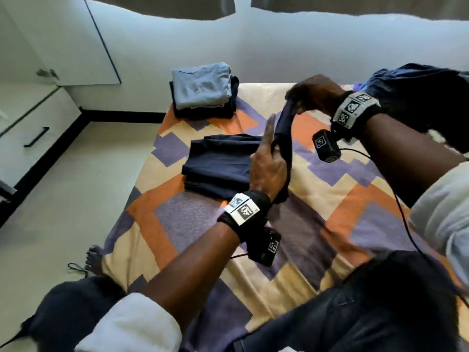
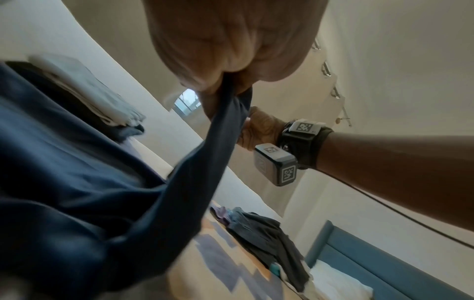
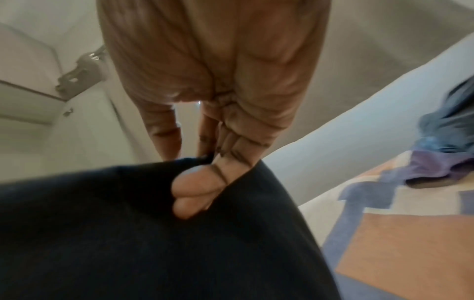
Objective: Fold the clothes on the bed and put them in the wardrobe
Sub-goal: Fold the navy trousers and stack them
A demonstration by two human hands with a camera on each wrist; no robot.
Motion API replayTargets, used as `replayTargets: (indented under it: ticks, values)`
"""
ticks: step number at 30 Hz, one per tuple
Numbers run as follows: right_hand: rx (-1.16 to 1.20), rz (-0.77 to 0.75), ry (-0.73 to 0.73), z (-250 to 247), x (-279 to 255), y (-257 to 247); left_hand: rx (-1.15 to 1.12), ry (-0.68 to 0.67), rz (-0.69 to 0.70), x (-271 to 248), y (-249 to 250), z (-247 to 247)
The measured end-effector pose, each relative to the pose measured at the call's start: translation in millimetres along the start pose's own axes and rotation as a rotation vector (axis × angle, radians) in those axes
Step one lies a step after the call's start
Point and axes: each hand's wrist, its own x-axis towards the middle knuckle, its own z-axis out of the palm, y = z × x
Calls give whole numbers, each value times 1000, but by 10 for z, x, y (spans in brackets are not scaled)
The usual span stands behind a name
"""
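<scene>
1. Above the bed (image 1: pixel 330 199), both hands held one navy garment (image 1: pixel 285 138) in the air.
2. Left hand (image 1: pixel 266 168) pinched its lower part, the grip clamped on the cloth.
3. Right hand (image 1: pixel 312 95) gripped the upper end, fingers (image 3: pixel 195 188) curled around the fabric.
4. Folded navy cloth (image 1: pixel 220 163) lay on the bed beside the left hand.
5. Folded pile (image 1: pixel 203 90) sat at the bed's far corner, a grey piece on top.

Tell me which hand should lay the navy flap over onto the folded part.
Probably the left hand: it grips the navy garment right beside the folded part lying on the bed. The right hand pinches the flap's far end, higher and farther off.
</scene>
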Motion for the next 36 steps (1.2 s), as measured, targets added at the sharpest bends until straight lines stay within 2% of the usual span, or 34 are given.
replayTargets:
  ticks: [5, 12, 17, 19, 21, 23, 25, 27, 29, 31, 32, 34, 36]
  values:
    - [-146, 65, -133, 988, 267, -355, -20, 131, -45, 146, -497, -686]
    - [-295, 37, -247, 1981, 545, -132, 35, 235, -282, 181, -1124, -1229]
    - [-372, -11, -295, 2245, 695, -30, 2, 317, -385, 209, -1336, -1377]
    - [-470, -53, -369, 2301, 711, -25, 12, 372, -426, 259, -1394, -1437]
    - [-548, -46, -463, 2349, 671, 11, 17, 368, -500, 303, -1474, -1465]
    - [-697, -74, -473, 2345, 575, 113, 23, 319, -575, 309, -1554, -1478]
    - [-835, -115, -404, 2250, 429, 272, 157, 295, -590, 284, -1621, -1511]
    - [-960, -110, -339, 2115, 256, 487, 415, 292, -544, 246, -1605, -1554]
    - [-1056, -84, -280, 2015, 74, 715, 643, 214, -357, 278, -1525, -1555]
    - [-1047, -40, -252, 1978, -71, 872, 828, -28, -152, 436, -1414, -1503]
    - [-1021, -11, -252, 1967, -135, 915, 902, -176, -102, 525, -1399, -1451]
    - [-976, 39, -262, 1958, -231, 969, 1039, -448, -132, 664, -1407, -1362]
    - [-940, 84, -273, 1954, -265, 1054, 1102, -614, -245, 719, -1516, -1341]
